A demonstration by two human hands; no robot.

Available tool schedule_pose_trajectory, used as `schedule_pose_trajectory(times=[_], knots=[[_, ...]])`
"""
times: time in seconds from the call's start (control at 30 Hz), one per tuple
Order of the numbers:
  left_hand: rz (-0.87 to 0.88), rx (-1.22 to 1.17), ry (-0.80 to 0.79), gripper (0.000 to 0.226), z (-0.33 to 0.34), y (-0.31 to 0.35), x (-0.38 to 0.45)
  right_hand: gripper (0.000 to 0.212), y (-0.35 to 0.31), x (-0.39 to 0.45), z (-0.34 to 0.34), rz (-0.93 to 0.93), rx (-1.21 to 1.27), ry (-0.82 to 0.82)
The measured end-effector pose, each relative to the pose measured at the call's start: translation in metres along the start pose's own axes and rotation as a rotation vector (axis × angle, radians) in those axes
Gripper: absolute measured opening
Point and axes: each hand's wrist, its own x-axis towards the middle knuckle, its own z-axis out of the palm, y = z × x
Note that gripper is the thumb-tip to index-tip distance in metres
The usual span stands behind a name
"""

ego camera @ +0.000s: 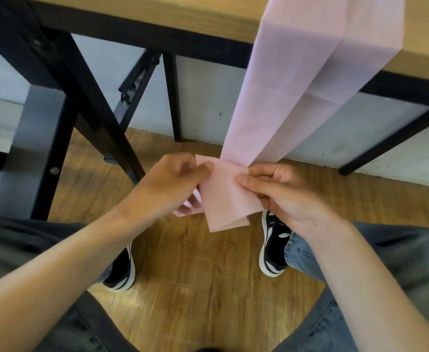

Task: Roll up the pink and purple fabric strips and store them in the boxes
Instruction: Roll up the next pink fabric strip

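The left hand [172, 185] and the right hand [279, 193] are seen from the head camera, both closed in a pinch on the lower end of a pink fabric strip [292, 97], which is held in the air below the front edge of a wooden table [157, 13]. The strip's left edge is gripped by the left hand's thumb and curled fingers; its right edge is pinched between the right hand's thumb and forefinger, the remaining fingers being folded behind the cloth. Between the two hands the fabric's end is seen folded over on itself in flat layers, with a loose corner hanging beneath the left hand. From the hands the strip is drawn upward, folded lengthwise, and is draped over the table's edge onto the tabletop, where it runs out of the frame.

Beneath the table, black metal legs [99, 115] and cross-braces are visible against a pale wall [208, 97]. A wood-plank floor [195, 275] is shown below the table, and on it two black-and-white sneakers [274, 247] are planted apart, one under each forearm. Blue jeans [398, 262] are seen on the person's knees at the near side, well below the table's edge.
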Motion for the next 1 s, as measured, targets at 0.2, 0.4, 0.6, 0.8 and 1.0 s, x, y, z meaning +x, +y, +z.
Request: schedule_pose_trajectory(times=[0.2, 0.4, 0.6, 0.8, 1.0], knots=[[0.525, 0.103, 0.069, 0.032, 0.002, 0.012, -0.022, 0.019, -0.013, 0.001, 0.015, -0.074, -0.013, 0.005], [0.655, 0.186, 0.135, 0.042, 0.011, -0.001, -0.023, 0.007, -0.030, 0.008, 0.027, -0.106, -0.124, -0.073], [0.450, -0.187, 0.144, 0.006, 0.004, 0.003, -0.020, 0.021, -0.028, 0.017, 0.024, -0.143, -0.203, -0.090], [0.127, -0.717, 0.105, 0.019, -0.003, 0.007, -0.015, 0.067, 0.015, 0.005, 0.036, -0.173, -0.523, -0.112], [0.140, -0.643, 0.164, 0.010, -0.010, -0.001, -0.010, 0.032, 0.022, 0.009, 0.033, -0.498, -0.632, 0.129]])
